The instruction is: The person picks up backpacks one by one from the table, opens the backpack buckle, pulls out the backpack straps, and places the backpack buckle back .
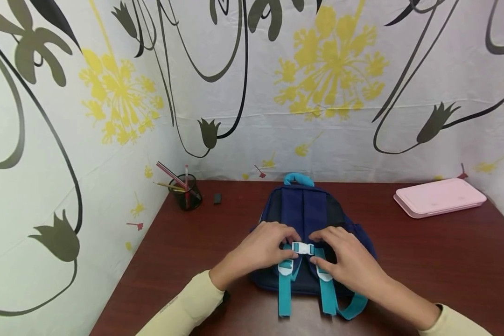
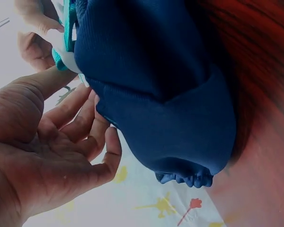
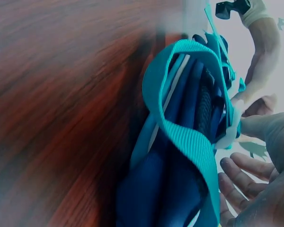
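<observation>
A navy backpack (image 1: 315, 205) lies on the table with its shoulder-strap side up. Across its teal straps (image 1: 284, 294) runs a short strap with a white side-release buckle (image 1: 304, 248), whose halves look joined. My left hand (image 1: 264, 247) pinches the buckle's left end between thumb and index finger. At the right end, my right hand (image 1: 344, 256) has its thumb and index finger around the buckle, its thumb near a white strap adjuster (image 1: 324, 275). In the right wrist view, the other fingers (image 3: 244, 177) of that hand hang apart from the bag.
At the back left of the dark red table (image 1: 218, 233) stand a black mesh pen cup (image 1: 185, 196) with pencils and a small dark eraser-like block (image 1: 217, 199). A pink case (image 1: 441, 198) lies at the back right. Patterned cloth (image 1: 235, 93) hangs behind.
</observation>
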Demonstrator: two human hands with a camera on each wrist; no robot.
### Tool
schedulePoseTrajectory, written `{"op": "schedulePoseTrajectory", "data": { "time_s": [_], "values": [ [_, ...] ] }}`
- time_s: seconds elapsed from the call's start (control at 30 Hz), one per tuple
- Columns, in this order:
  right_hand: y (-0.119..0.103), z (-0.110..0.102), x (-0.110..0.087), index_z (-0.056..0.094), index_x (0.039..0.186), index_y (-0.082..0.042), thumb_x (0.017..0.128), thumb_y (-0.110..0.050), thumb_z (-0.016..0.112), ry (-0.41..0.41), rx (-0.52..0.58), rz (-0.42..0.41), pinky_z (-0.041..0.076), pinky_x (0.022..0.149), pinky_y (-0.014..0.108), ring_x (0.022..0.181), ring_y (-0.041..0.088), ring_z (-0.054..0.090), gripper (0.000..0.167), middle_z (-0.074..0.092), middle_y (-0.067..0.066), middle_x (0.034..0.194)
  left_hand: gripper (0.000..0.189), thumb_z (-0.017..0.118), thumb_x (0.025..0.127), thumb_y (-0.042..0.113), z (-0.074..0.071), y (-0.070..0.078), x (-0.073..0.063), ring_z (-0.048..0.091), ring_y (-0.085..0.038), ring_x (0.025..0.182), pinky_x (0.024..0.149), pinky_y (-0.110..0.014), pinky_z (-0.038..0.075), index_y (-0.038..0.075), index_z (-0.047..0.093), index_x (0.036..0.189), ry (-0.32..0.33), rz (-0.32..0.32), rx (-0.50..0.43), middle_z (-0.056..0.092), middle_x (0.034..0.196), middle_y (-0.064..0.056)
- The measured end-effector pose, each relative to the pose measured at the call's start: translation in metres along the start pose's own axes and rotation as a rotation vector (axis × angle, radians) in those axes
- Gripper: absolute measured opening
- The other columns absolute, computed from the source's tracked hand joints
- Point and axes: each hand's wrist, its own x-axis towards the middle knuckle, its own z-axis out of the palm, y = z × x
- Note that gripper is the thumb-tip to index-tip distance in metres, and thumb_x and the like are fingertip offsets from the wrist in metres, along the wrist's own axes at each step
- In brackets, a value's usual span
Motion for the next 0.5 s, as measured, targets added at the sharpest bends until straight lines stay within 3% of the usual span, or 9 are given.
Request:
{"op": "schedulePoseTrajectory", "data": {
  "time_s": [0.5],
  "values": [
    [0.001,0.013,0.008,0.071,0.104,-0.025,0.083,-0.019,0.091,0.067,0.063,-0.029,0.052,0.075,0.027,0.089,0.006,0.060,0.030,0.068,-0.013,0.098,0.020,0.080,0.096,0.037,0.008,-0.001,-0.002,0.066,-0.002,0.088,0.082,-0.023,0.047,0.025,0.080,0.112,0.120,0.042,-0.035,0.076,0.097,0.011]
  ]
}}
